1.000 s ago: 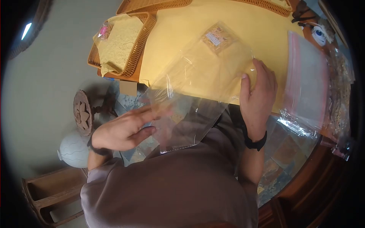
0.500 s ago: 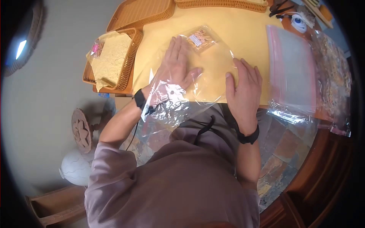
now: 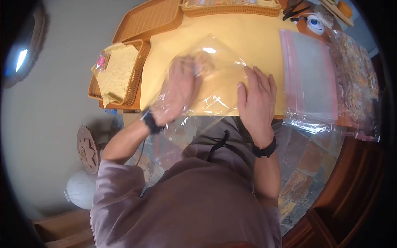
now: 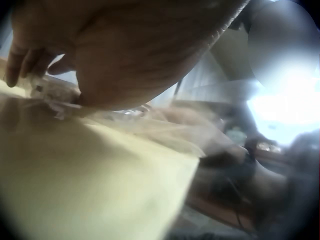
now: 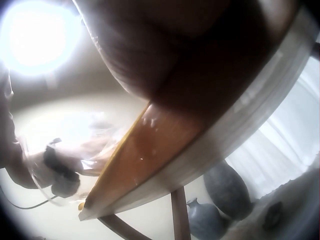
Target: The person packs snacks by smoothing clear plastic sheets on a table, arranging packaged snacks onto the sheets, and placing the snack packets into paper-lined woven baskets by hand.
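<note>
In the head view, a large clear plastic bag (image 3: 215,93) lies on the yellow table covering, its lower part hanging over the near edge. My left hand (image 3: 180,82) reaches inside it, with film shining over fingers and wrist. A small snack packet (image 3: 204,64) with a pale label sits at these fingers, blurred. The left wrist view shows the packet (image 4: 52,92) held between fingers and thumb side. My right hand (image 3: 258,97) rests on the bag's right edge, fingers fairly straight. In the right wrist view that hand (image 5: 155,40) is dark, at the table edge.
A wicker basket (image 3: 138,76) with yellow cloth and a pink-marked packet stands left. Farther back are an empty wicker tray (image 3: 149,20) and a basket (image 3: 231,10) of packets. Pink-edged clear bags (image 3: 310,74) and a large bag of snacks (image 3: 357,78) lie right.
My left hand has gone from outside the bag up into it and reached the packet. The packet has shifted slightly toward me. My right hand stays at the bag's right edge.
</note>
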Tool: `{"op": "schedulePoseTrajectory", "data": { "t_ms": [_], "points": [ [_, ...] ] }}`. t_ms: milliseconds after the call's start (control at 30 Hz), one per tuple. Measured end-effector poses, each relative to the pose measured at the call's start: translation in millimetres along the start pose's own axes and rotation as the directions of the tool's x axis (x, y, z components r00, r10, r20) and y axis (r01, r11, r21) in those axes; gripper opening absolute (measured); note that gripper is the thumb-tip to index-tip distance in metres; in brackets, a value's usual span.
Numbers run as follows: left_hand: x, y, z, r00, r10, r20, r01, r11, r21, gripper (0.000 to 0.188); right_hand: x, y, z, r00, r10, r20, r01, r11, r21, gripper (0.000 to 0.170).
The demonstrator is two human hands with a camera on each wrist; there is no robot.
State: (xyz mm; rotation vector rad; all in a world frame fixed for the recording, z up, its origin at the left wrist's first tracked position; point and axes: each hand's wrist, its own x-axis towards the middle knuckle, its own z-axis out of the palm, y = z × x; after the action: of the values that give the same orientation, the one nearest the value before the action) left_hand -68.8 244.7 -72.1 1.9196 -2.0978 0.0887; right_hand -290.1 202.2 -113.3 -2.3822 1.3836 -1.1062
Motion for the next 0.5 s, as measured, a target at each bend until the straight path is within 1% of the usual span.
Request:
{"op": "schedulePoseTrajectory", "data": {
  "t_ms": [67, 133, 200, 233, 267, 300, 333, 400, 467, 500],
  "points": [
    [-31.0, 7.2, -21.1, 0.992, 0.001, 0.126, 0.009, 0.997, -0.074, 0.061, 0.8, -1.1, -1.4, 1.000, 0.012, -0.006, -0.012, 1.000, -0.001, 0.039],
    [-60.4, 13.1, -46.3, 0.969, 0.047, 0.243, -0.036, 0.998, -0.048, 0.065, 1.3, -1.6, -2.4, 1.000, 0.012, 0.011, -0.012, 1.000, 0.014, 0.038],
    [-84.0, 11.2, -74.4, 0.905, 0.064, 0.420, -0.077, 0.997, 0.015, 0.072, 1.7, -0.9, -2.2, 1.000, 0.021, 0.015, -0.021, 1.000, 0.017, 0.038],
    [-84.0, 12.7, -98.4, 0.837, 0.024, 0.546, -0.008, 0.999, -0.031, 0.071, 1.8, -0.1, -1.7, 0.999, 0.019, 0.027, -0.019, 1.000, 0.022, 0.038],
    [-79.3, 14.4, -129.1, 0.748, -0.010, 0.664, 0.072, 0.995, -0.066, 0.070, 1.8, 0.1, -1.2, 0.999, 0.030, 0.029, -0.031, 0.999, 0.020, 0.038],
    [-66.0, 8.1, -164.6, 0.582, 0.029, 0.813, 0.082, 0.992, -0.094, 0.068, 1.8, 0.1, -0.7, 0.999, 0.022, 0.025, -0.023, 1.000, 0.013, 0.038],
    [-51.0, -4.8, -193.3, 0.390, 0.073, 0.918, 0.100, 0.988, -0.121, 0.067, 2.2, 0.9, 0.3, 1.000, 0.009, 0.022, -0.010, 1.000, 0.006, 0.038],
    [-42.0, -31.3, -227.4, 0.421, 0.282, 0.862, 0.178, 0.906, -0.383, 0.065, -0.2, -5.7, -2.7, 1.000, 0.009, 0.030, -0.010, 1.000, 0.012, 0.038],
    [-9.1, -41.2, -256.6, 0.481, 0.401, 0.780, -0.005, 0.890, -0.455, 0.074, 0.9, -5.5, -2.9, 1.000, 0.013, 0.026, -0.013, 1.000, 0.008, 0.038],
    [8.3, -45.0, -262.0, 0.548, 0.462, 0.697, -0.010, 0.837, -0.547, 0.078, 0.8, -5.5, -2.6, 1.000, 0.009, 0.030, -0.009, 1.000, 0.003, 0.038]
  ]
}}
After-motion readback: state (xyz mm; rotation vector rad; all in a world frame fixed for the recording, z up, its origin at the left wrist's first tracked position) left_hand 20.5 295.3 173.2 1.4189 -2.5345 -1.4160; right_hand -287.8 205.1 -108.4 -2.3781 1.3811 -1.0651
